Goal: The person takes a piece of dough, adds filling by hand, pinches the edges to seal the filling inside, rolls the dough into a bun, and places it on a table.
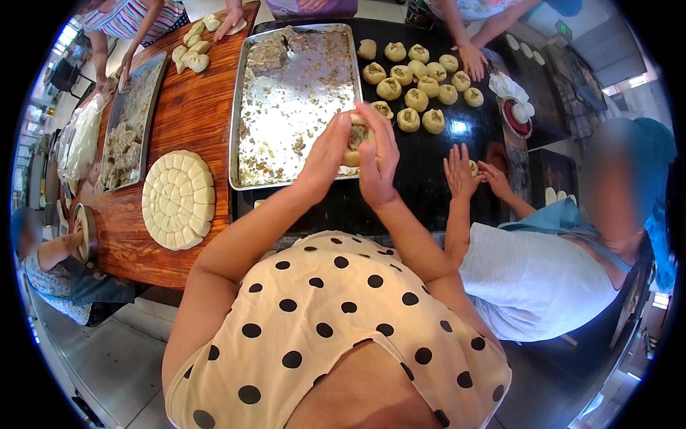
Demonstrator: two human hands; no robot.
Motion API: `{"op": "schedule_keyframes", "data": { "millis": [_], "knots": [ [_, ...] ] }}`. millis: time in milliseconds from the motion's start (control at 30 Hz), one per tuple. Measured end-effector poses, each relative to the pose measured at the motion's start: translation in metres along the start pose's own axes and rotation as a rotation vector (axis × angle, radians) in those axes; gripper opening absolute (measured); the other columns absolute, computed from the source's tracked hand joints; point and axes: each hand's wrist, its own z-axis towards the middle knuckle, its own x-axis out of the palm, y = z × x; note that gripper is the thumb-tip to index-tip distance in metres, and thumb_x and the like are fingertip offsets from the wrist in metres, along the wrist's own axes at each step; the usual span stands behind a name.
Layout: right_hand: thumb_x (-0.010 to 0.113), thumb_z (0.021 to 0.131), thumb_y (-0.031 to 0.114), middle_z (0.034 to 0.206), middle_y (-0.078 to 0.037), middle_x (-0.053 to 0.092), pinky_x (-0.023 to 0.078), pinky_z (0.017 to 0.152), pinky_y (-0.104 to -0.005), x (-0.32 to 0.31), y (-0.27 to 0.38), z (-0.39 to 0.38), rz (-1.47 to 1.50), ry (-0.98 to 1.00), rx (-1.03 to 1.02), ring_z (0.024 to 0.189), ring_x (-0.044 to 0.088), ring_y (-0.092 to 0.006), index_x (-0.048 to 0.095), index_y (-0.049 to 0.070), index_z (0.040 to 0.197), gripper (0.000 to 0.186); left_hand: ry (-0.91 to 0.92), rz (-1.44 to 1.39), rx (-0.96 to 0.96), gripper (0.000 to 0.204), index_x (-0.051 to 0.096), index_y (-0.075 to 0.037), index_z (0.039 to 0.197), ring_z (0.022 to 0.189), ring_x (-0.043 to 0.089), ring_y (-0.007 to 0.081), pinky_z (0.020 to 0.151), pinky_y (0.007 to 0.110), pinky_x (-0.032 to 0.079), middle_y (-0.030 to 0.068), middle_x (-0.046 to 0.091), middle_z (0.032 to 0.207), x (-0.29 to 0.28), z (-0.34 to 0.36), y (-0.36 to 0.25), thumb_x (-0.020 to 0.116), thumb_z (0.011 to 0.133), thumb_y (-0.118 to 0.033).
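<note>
Over the right part of a metal tray (314,79), my left hand (327,151) and my right hand (379,159) cup a filled dough bun (351,149) between them. Both hands press its sides, and the brown filling shows at its open top. Chopped filling lies thick at the tray's far end and in scattered bits elsewhere. Just beyond my right hand, several filled buns (416,99) with gathered tops sit on the black worktop (400,207).
A round of cut dough pieces (179,200) lies on the wooden table (189,114) to the left, near a second filling tray (148,114) and dough lumps (193,46). At right, a co-worker's hands (461,173) handle a small dough piece. Other people's hands work along the far edge.
</note>
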Motion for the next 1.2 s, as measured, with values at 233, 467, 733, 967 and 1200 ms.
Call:
{"op": "schedule_keyframes", "data": {
  "millis": [233, 467, 733, 967, 1200],
  "knots": [
    [0.088, 0.064, 0.018, 0.123, -0.015, 0.058, 0.041, 0.103, -0.0429, -0.013, 0.001, -0.004, -0.239, 0.134, -0.011, 0.122, 0.052, -0.0355, 0.048, 0.001, 0.132, 0.08, 0.163, -0.148, -0.162, 0.06, 0.039, -0.005, 0.141, 0.116, 0.057, 0.018, 0.098, 0.034, 0.048, 0.0086, 0.053, 0.128, -0.004, 0.008, -0.022, 0.046, 0.1, -0.048],
    [0.088, 0.064, 0.019, 0.127, -0.015, 0.057, 0.041, 0.105, -0.0419, -0.023, 0.017, 0.008, -0.265, 0.297, 0.046, 0.128, 0.048, -0.0377, 0.046, 0.005, 0.135, 0.084, 0.278, 0.027, -0.257, 0.063, 0.035, -0.007, 0.144, 0.115, 0.058, 0.0186, 0.093, 0.033, 0.05, 0.0085, 0.053, 0.129, -0.019, -0.003, -0.029, 0.062, 0.095, -0.037],
    [0.085, 0.068, 0.018, 0.132, -0.018, 0.053, 0.044, 0.102, -0.0404, -0.017, 0.008, -0.005, -0.334, 0.259, 0.082, 0.13, 0.047, -0.0355, 0.04, 0.005, 0.141, 0.086, 0.163, -0.256, -0.214, 0.062, 0.039, -0.005, 0.14, 0.114, 0.058, 0.0181, 0.097, 0.033, 0.048, 0.0071, 0.055, 0.127, 0.002, -0.012, -0.017, 0.068, 0.091, -0.029],
    [0.08, 0.065, 0.011, 0.127, -0.014, 0.058, 0.044, 0.101, -0.0416, -0.025, 0.007, -0.003, -0.315, 0.452, -0.124, 0.124, 0.051, -0.0376, 0.038, 0.005, 0.144, 0.09, 0.376, -0.152, -0.284, 0.061, 0.039, -0.004, 0.14, 0.116, 0.056, 0.0167, 0.098, 0.032, 0.046, 0.0074, 0.054, 0.127, -0.014, -0.01, -0.019, 0.067, 0.091, -0.028],
    [0.08, 0.063, 0.008, 0.124, -0.017, 0.059, 0.049, 0.097, -0.0415, -0.018, 0.02, -0.006, -0.19, 0.283, -0.006, 0.118, 0.056, -0.0341, 0.056, 0.003, 0.127, 0.069, 0.306, -0.084, -0.293, 0.056, 0.041, -0.006, 0.14, 0.11, 0.054, 0.0123, 0.089, 0.027, 0.047, 0.005, 0.056, 0.12, -0.015, -0.02, -0.016, 0.062, 0.095, -0.03]
  ]
}}
